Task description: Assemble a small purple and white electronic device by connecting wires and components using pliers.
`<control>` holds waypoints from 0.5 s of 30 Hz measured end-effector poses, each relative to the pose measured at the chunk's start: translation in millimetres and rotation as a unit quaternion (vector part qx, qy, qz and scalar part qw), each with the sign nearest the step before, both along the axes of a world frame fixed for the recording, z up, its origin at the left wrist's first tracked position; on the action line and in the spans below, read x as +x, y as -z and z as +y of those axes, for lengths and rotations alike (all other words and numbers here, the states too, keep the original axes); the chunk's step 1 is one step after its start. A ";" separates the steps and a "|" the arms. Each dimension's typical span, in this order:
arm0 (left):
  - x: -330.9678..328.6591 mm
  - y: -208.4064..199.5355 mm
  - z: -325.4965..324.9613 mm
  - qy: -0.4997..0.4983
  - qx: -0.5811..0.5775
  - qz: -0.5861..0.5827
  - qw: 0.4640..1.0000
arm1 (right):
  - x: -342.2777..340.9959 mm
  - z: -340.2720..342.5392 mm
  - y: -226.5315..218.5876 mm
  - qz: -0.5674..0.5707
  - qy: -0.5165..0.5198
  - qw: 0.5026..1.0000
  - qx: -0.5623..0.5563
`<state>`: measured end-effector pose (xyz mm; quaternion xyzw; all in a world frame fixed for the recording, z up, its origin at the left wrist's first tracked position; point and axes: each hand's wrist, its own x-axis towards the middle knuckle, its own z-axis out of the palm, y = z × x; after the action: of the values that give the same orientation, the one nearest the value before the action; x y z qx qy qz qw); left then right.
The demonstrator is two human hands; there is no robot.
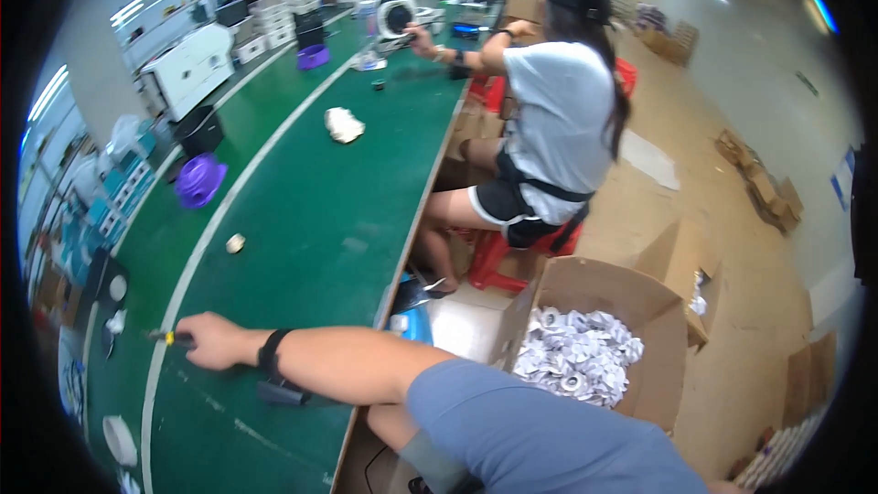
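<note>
My right arm, in a blue-grey sleeve, reaches leftward across the green tabletop [302, 192]. At its end my right hand [212, 340] is closed around a slim hand tool with a dark and yellow handle [168, 338]; its thin tip points left and is too blurred to name. A black band [271, 349] circles my right wrist, and a small dark block [283, 392] shows just under it. Ahead of the hand on the green surface sits a small off-white lump [235, 243]. My left hand is outside the picture.
A crumpled off-white bundle [344, 125] lies farther up the table. A purple part [199, 180] stands by a black bin [199, 133]. Right of the table, a co-worker [567, 110] sits on a red stool [498, 261], near an open carton [660, 348] of white pieces.
</note>
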<state>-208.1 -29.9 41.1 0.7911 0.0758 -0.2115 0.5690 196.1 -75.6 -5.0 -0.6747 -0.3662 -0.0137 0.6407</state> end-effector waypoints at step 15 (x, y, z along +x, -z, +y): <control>-62.1 25.6 162.4 -0.550 0.073 -0.248 0.794 | -1.8 -19.2 0.6 0.022 -0.010 0.995 -0.097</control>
<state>-270.2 132.5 15.5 0.6809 0.3695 0.3466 0.5289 194.3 -94.8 -5.7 -0.7301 -0.3585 0.0434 0.5801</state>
